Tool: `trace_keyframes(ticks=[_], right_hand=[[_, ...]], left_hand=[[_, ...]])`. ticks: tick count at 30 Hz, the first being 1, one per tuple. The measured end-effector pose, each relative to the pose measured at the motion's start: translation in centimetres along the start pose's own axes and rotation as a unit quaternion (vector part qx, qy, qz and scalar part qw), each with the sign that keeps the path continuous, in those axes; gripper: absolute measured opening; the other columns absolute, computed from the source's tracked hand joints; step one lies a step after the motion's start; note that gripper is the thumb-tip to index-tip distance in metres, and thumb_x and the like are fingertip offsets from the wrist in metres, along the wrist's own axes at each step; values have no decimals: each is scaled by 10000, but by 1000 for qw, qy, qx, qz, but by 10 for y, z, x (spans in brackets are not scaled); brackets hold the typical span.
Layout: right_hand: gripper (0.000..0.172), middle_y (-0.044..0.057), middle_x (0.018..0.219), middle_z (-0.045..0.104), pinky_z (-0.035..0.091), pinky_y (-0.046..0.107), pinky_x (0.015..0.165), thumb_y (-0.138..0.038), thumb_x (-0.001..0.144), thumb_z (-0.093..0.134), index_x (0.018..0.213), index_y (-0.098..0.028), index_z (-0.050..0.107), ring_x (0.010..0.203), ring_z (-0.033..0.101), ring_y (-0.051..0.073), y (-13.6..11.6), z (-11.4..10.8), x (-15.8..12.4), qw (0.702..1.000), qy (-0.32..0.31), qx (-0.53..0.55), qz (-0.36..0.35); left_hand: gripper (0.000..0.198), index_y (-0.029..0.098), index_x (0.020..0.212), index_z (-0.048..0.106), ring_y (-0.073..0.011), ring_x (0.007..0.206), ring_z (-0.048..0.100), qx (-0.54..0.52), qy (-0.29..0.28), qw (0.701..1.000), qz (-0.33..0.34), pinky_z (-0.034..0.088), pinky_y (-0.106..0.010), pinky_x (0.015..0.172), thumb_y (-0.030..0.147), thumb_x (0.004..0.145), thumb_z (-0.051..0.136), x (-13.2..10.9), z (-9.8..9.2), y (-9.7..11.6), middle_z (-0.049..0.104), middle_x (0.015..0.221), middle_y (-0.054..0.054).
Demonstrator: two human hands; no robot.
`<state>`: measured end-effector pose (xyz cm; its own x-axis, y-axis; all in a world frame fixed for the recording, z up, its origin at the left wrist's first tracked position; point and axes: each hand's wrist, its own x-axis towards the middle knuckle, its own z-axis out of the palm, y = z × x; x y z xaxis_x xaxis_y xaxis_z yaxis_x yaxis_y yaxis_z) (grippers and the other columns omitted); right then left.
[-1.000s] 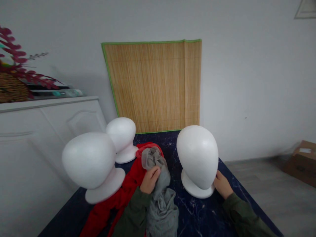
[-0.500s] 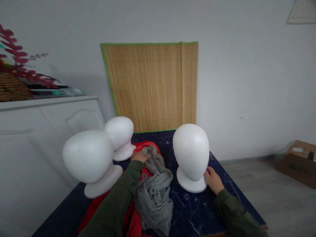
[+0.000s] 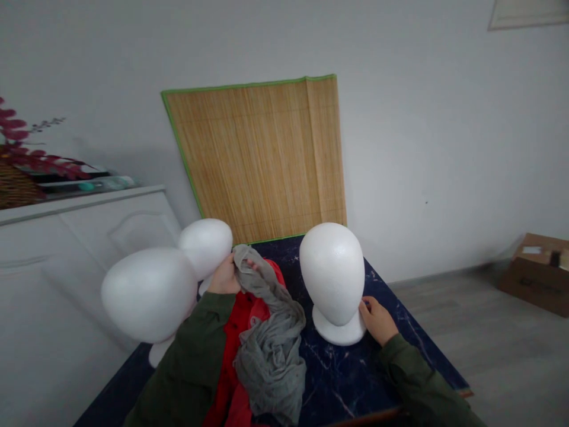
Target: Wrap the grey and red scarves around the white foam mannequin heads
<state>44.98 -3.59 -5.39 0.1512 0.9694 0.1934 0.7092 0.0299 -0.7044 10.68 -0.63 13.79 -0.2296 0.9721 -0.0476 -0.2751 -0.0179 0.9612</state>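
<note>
My left hand (image 3: 226, 275) is closed on the far end of a grey scarf (image 3: 273, 350), lifting that end above the pile. The rest of the scarf lies bunched on red cloth (image 3: 231, 356) on the table. At the right, my right hand (image 3: 377, 319) grips the neck and base edge of an upright white foam head (image 3: 332, 276); part of its fingers is hidden behind the base. Two more white foam heads, a nearer one (image 3: 149, 293) and a farther one (image 3: 207, 246), stand left of my left hand, their bases partly covered by my arm.
Dark blue marbled tabletop (image 3: 326, 379) lies beneath everything. A bamboo mat (image 3: 258, 160) hangs on the wall behind. White cabinets (image 3: 89, 255) border the left side, with a wicker basket (image 3: 18, 184) on top. A cardboard box (image 3: 533, 279) sits on the floor at right.
My left hand has raised the grey scarf's end off the red cloth and moved it slightly left. My right hand stays at the foam head. The view has tilted a little.
</note>
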Motion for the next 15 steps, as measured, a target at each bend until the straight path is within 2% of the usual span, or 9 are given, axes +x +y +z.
trace_keyframes(ticks=[3, 5, 7, 9, 11, 12, 14, 15], right_hand=[[342, 127, 917, 583, 392, 331, 822, -373, 819, 354, 943, -129, 558, 922, 531, 237, 4, 0, 0, 999, 10, -23, -20], [315, 123, 907, 565, 389, 341, 835, -358, 799, 386, 935, -130, 557, 929, 512, 239, 6, -1, -2, 999, 34, -10, -24], [300, 117, 899, 543, 402, 349, 814, -345, 784, 406, 946, -127, 534, 888, 508, 229, 6, -8, -7, 993, 109, 36, -26], [288, 109, 878, 514, 422, 354, 751, -353, 786, 412, 941, -129, 505, 811, 504, 212, -3, -20, -19, 966, 234, 101, -41], [289, 103, 888, 485, 431, 356, 707, -380, 797, 420, 950, -142, 479, 777, 498, 202, -24, -37, -37, 918, 343, 175, -92], [307, 106, 917, 476, 433, 360, 708, -402, 796, 438, 973, -153, 469, 801, 500, 208, -41, -46, -47, 896, 366, 214, -135], [420, 128, 1059, 445, 434, 391, 760, -469, 787, 459, 1088, -179, 421, 916, 500, 237, -85, -62, -67, 858, 335, 308, -239], [560, 141, 1166, 397, 419, 416, 815, -543, 753, 483, 1171, -188, 369, 1005, 474, 262, -110, -68, -76, 849, 273, 345, -294]], left_hand=[[304, 143, 686, 527, -38, 304, 288, -41, -108, 992, -54, 267, -135, 281, 362, 839, 380, -31, 3, 19, 335, 429, 51], [216, 150, 722, 528, -19, 300, 245, -70, -190, 977, -65, 213, -105, 271, 341, 799, 461, -50, 6, 28, 326, 440, 64], [107, 164, 802, 544, -9, 323, 262, -66, -243, 967, -33, 218, -88, 289, 240, 730, 561, -69, 9, 37, 364, 478, 66], [252, 185, 919, 553, -7, 336, 263, -29, -281, 959, 10, 247, -90, 311, 155, 675, 609, -88, 12, 46, 367, 484, 76], [392, 193, 1041, 530, -8, 334, 254, 28, -315, 948, 36, 256, -98, 323, 127, 665, 618, -107, 18, 57, 342, 461, 89], [446, 195, 1095, 508, -7, 331, 254, 55, -331, 941, 44, 248, -100, 324, 124, 668, 616, -117, 23, 63, 347, 460, 90], [529, 205, 1162, 467, 2, 322, 269, 99, -378, 919, 43, 210, -101, 309, 125, 662, 620, -137, 35, 74, 437, 519, 61], [546, 211, 1172, 461, 5, 314, 280, 109, -409, 905, 33, 191, -102, 297, 131, 656, 623, -147, 43, 78, 485, 566, 39]])
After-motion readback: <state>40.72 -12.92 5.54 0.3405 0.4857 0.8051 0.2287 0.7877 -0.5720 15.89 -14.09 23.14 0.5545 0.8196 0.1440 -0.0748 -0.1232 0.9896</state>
